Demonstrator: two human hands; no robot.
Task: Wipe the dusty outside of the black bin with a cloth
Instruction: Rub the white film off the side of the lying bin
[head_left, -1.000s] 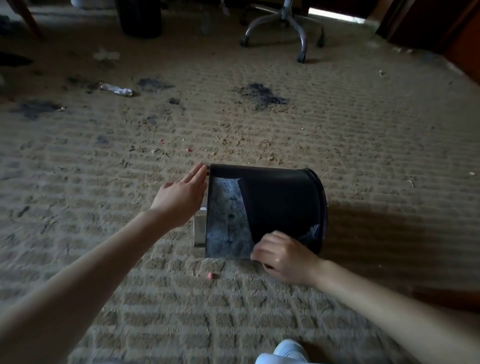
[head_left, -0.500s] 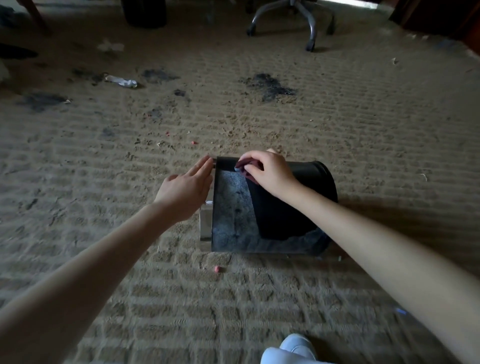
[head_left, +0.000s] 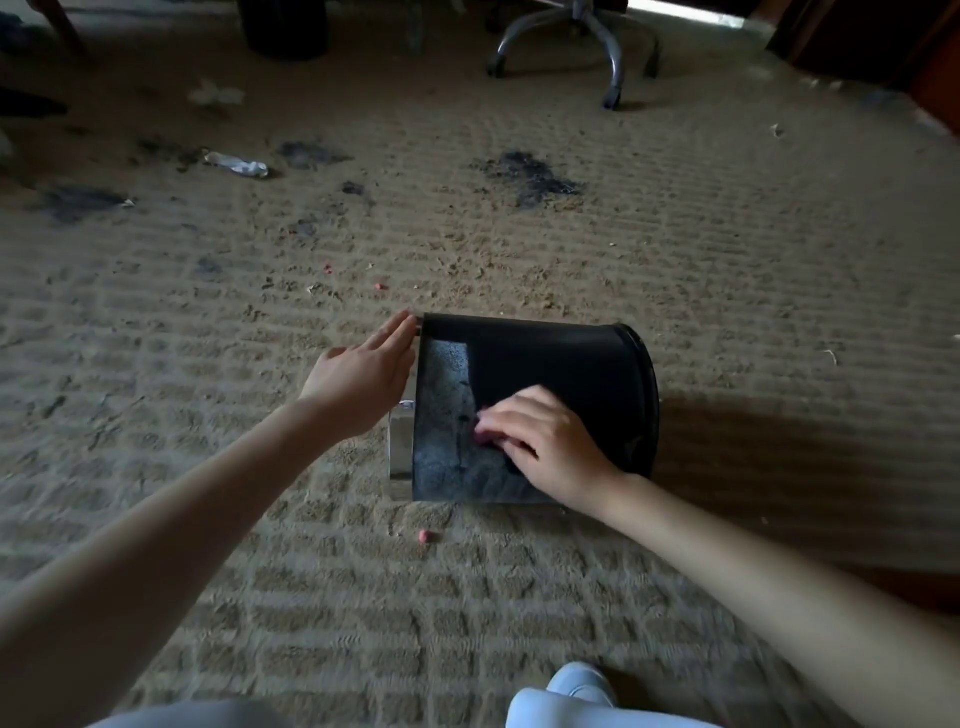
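Black bin (head_left: 561, 364): lay on its side on the carpet (head_left: 467, 597), just ahead of the person's pale shoe (head_left: 576, 680), its length running left to right.
Pink crumb (head_left: 425, 535): sat on the carpet just in front of the bin, apart from it.
Right hand (head_left: 545, 441): fingers were curled down over the cloth (head_left: 483, 439), of which only a pinkish edge showed under the fingertips. It pressed on the bin's near, lower side, at the border of dusty and clean.
Step in hand: judged to be mid-wipe, working along the bin's outer wall towards its left end.
Left hand (head_left: 358, 379): was flat, fingers straight and together, holding nothing. It was pushed against the bin's left end as a brace.
Dusty band (head_left: 447, 415): a grey, speckled film covered the left part of the wall and ran along the near bottom edge.
Wiped part: the middle and right of the wall looked plain matte black.
Silvery piece (head_left: 401, 441): stood at the bin's left end. Whether it was a rim or a base could not be told.
Next move: likely called for firm strokes across the grey band while the brace kept the round body from rolling, then a turn to expose the hidden side.
Beyond: dark stains (head_left: 530, 176), a crumpled wrapper (head_left: 239, 165) and a chair base (head_left: 576, 41) lay well apart from the bin.
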